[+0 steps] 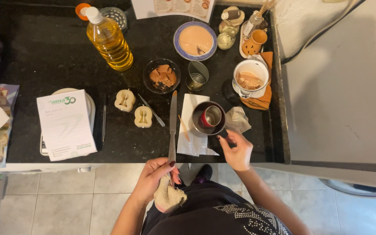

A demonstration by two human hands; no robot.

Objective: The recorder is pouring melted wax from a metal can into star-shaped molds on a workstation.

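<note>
We hold a table knife [172,126] in the left hand [155,176], fingers closed around its handle together with a beige cloth [169,198]; the blade extends forward over the black table [44,56]. The right hand [236,150] grips the dark handle of a small metal pot [208,117], which rests on a white paper napkin [192,126]. A red-and-metal cup sits inside the pot. Near the knife lie two cream moulds [133,109]; a bottle of oil [109,41] stands further back.
</note>
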